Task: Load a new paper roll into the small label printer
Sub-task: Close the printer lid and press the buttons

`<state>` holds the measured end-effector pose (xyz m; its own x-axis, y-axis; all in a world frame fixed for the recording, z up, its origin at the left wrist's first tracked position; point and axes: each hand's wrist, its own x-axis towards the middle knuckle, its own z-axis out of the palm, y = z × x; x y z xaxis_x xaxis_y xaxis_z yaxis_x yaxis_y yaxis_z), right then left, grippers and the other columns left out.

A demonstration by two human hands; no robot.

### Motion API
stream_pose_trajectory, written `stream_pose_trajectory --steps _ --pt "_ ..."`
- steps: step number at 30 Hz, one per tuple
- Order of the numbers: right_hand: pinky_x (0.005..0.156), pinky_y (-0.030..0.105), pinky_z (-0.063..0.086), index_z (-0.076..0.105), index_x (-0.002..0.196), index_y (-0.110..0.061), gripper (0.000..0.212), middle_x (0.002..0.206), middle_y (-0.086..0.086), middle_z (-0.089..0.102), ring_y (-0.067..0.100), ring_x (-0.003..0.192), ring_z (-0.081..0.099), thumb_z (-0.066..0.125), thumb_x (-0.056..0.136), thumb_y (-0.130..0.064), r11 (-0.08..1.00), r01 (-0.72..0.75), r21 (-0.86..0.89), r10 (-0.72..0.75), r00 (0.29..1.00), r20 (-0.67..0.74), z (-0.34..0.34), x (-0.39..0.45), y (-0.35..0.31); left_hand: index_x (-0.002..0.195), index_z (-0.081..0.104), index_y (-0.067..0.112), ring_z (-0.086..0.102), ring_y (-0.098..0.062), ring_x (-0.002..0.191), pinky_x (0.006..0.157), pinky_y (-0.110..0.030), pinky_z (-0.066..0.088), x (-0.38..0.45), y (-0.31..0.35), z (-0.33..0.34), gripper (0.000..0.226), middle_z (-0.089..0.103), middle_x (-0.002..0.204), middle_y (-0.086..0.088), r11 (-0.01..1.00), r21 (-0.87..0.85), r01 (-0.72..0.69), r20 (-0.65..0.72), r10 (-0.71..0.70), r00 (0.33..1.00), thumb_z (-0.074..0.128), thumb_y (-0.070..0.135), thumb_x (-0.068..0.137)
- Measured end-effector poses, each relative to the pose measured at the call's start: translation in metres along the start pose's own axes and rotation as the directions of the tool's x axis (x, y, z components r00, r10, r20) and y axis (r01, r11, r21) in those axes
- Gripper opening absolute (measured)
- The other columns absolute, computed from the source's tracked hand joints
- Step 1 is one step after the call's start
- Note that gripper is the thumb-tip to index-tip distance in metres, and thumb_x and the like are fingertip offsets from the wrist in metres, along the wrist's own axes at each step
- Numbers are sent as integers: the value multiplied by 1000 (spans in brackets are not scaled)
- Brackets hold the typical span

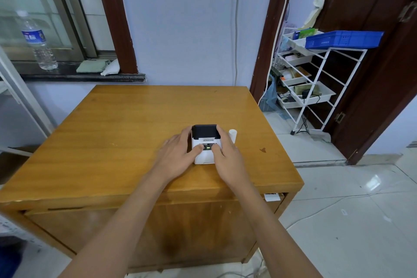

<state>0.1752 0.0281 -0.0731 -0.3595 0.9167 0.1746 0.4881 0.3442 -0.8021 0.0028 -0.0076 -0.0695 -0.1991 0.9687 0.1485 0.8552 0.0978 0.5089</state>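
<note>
A small label printer [205, 136], white with a black lid, stands on the wooden table [126, 133] right of centre. My left hand [178, 153] clasps its left side, thumb on the white front panel. My right hand [225, 156] clasps its right side, thumb beside the green light. The black lid looks closed. A white paper roll [232, 134] stands upright on the table just right of the printer, partly hidden behind my right hand.
A water bottle [38, 40] and folded cloths [97, 66] sit on the windowsill at the back left. A white wire rack [316, 79] with a blue tray [343, 39] stands on the tiled floor to the right, by a dark door.
</note>
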Motion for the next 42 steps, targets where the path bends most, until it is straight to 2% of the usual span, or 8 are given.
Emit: stream_pose_trajectory --steps 3,7,13,22,25,29,35,42 --pt "105 41 50 25 166 -31 58 159 -5 49 17 124 59 36 109 -33 1000 3 12 -3 1000 22 -3 0 2 166 14 25 47 -25 144 113 -44 39 1 -2 2 88 48 161 -2 1000 16 2 11 -2 1000 28 67 89" --pt "106 41 49 31 163 -35 57 154 -7 54 16 125 59 44 107 -33 1000 6 26 -7 999 44 -6 -1 2 167 7 19 44 -27 144 113 -42 38 1 -4 4 78 45 162 -7 1000 18 6 16 -6 1000 36 52 102" --pt "115 44 40 5 169 -33 62 176 -6 19 23 151 38 29 111 -35 994 -3 -105 15 994 111 0 1 -6 167 2 18 43 -27 145 115 -41 36 2 -7 5 82 45 162 -8 1000 16 -5 37 5 999 29 56 100" --pt "110 41 42 7 168 -33 63 174 -7 24 23 148 42 33 111 -35 996 21 -90 -7 989 147 -5 0 -4 167 -2 21 35 -22 150 121 -39 28 4 -11 6 87 40 166 -5 1000 25 -11 75 9 997 20 61 93" --pt "106 42 45 14 167 -34 62 169 -8 31 23 140 49 37 109 -34 998 19 -52 -12 992 127 -6 -1 -3 167 -1 21 34 -22 151 121 -38 27 3 -10 5 81 38 167 -5 1000 21 -10 76 8 997 25 56 98" --pt "100 42 48 11 167 -30 63 169 -7 29 24 138 50 33 109 -34 997 20 -77 -11 993 119 -3 -1 -8 167 1 22 37 -23 149 120 -40 30 3 -9 5 90 43 164 -5 1000 12 3 73 -4 997 18 63 88" --pt "114 41 39 -2 169 -31 67 177 -7 14 22 155 33 29 110 -38 996 -18 -91 31 988 148 -4 -1 -10 167 2 22 39 -22 147 118 -39 31 2 -9 4 91 45 162 -5 1000 -2 -3 56 3 998 18 63 87" --pt "110 42 43 4 168 -32 64 174 -5 25 24 147 43 29 109 -36 996 -31 -81 41 991 129 -1 0 -7 167 4 20 41 -23 146 117 -38 31 2 -7 4 91 47 161 -6 1000 -7 -5 49 5 999 19 61 87"
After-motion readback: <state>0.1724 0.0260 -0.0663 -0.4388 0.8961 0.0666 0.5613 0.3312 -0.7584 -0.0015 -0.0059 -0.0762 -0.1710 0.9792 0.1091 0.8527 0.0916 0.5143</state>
